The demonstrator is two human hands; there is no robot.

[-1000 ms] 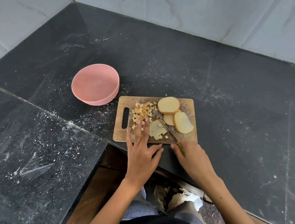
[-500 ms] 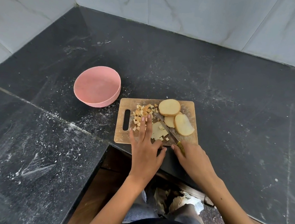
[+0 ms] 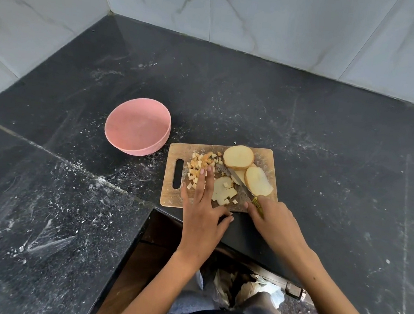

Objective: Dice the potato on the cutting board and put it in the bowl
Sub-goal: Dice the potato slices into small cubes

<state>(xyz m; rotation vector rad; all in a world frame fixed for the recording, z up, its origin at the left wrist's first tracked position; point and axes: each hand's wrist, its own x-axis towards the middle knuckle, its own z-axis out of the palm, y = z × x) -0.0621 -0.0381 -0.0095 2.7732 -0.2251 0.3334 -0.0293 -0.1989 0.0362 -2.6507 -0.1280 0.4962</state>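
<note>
Cutting board: wooden cutting board [image 3: 268, 157] lies flat on the dark desk [image 3: 326, 154], near its front edge, handle slot to the left.
Potato slices: two thick round slices [image 3: 238, 157] lie on the far right part of the board, overlapping a third slice between them.
Slice under the knife: a flat, partly cut slice [image 3: 223, 190] lies at the board's middle, with loose cubes on and beside it.
Diced pieces: a heap of small cubes [image 3: 200, 160] sits on the left half of the board, beside the slot.
Left hand: left hand [image 3: 202, 214] rests flat on the board, fingers straight and together, fingertips at the diced heap, thumb spread toward the right; it holds nothing.
Right hand: right hand [image 3: 274, 220] is curled round the yellow handle of the knife.
Knife: knife [image 3: 238, 182] lies at a slant, blade low over the board between the cut slice and the round slices, tip pointing far-left.
Bowl: pink bowl [image 3: 136, 148] stands on the desk just beyond the board's left far corner, not touching it; no potato is visible inside.
Wall: pale marbled tiles [image 3: 263, 19] back the desk.
</note>
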